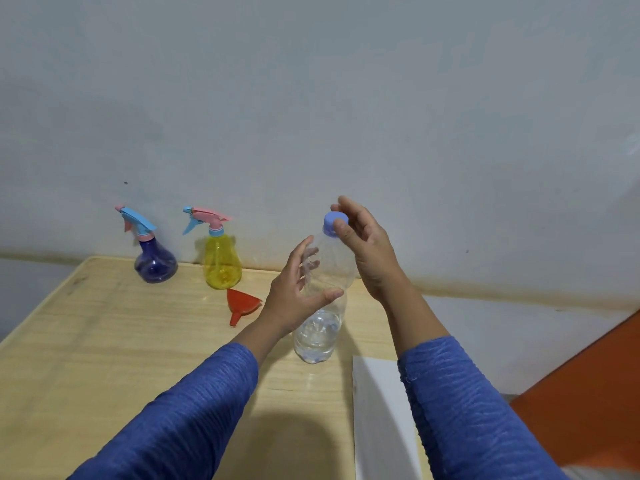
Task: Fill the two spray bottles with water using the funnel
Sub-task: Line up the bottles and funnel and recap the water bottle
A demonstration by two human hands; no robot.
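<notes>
The left hand [294,296] grips the clear water bottle [323,299] standing on the counter [104,358], its fingers [310,252] blurred behind the plastic. The right hand [367,244] pinches the cap [333,221]. The 2 spray bottles [154,258] [222,261] and the funnel [240,303] sit behind; the funnel's rim is partly hidden.

In front of me is a light wood-grain surface [104,358] with a pale raised rim along its far and left edges. Its far edge sits against a plain grey-white wall [311,98], which shows a brownish stained line low down where the two meet and a few small dark specks higher up. Near the surface's right edge, toward its near corner, a white boxy block [381,410] stands with a sloping face. Beyond the right edge, an orange panel [595,393] fills the lower right.
</notes>
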